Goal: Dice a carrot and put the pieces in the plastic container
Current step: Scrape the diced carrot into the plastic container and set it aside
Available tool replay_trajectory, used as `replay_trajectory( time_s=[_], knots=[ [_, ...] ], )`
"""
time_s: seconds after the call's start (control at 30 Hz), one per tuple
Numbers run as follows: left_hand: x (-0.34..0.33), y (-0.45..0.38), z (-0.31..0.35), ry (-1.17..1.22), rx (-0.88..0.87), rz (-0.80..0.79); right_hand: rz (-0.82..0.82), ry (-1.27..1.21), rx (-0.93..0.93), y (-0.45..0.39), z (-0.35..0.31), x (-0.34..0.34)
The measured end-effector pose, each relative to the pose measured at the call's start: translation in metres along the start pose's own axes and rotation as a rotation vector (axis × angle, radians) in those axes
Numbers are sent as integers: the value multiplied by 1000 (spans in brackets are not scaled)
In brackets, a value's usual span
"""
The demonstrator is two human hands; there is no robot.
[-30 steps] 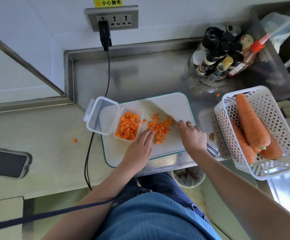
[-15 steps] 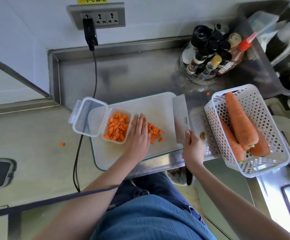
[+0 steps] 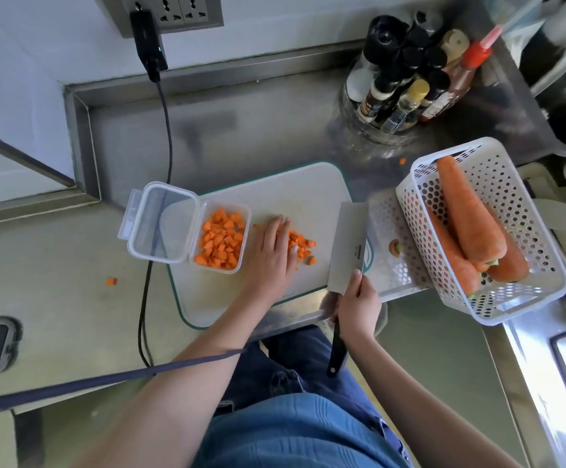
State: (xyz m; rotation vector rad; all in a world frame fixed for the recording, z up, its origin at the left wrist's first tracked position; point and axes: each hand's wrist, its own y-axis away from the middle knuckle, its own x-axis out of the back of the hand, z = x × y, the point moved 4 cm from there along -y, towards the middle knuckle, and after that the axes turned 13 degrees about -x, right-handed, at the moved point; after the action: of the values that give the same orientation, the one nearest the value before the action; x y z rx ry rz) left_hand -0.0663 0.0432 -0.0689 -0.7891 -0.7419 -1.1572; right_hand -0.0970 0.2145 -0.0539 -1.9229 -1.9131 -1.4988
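Steel cleaver (image 3: 349, 244) lies flat on the cutting board's (image 3: 308, 194) right edge, its handle gripped by the right hand (image 3: 359, 305). Left hand (image 3: 273, 255) rests flat, fingers straight, on the diced carrot pile (image 3: 303, 246). Beyond it, the plastic container (image 3: 222, 241) holds carrot pieces, lid open. Whole carrots (image 3: 467, 214) fill the white basket (image 3: 517, 204) farther right on the bench (image 3: 258, 130).

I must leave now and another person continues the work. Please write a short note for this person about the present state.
Left hand: flat, fingers straight, on the diced carrot pile on the cutting board.
Right hand: grips the cleaver, blade lying on the board's right edge.
Done: plastic container partly filled, lid open.
Left: move the pile into it; one stray piece on the counter.
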Motion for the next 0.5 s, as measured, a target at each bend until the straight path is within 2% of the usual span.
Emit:
replay_trajectory(
  time_s=[0.1,0.2,0.37,0.5],
  knots=[
    [9,0,6,134,-60,111,-50,-88,-41,6,-2,-1],
    [15,5,6,105,-47,176,-63,-111,-54,13,3,-4],
    [2,2,-4,-10,48,50,-63,-93,-79,24,4,-12],
    [-5,-1,-3,69,61,14,-38,-51,-49,40,10,-28]
  ],
)
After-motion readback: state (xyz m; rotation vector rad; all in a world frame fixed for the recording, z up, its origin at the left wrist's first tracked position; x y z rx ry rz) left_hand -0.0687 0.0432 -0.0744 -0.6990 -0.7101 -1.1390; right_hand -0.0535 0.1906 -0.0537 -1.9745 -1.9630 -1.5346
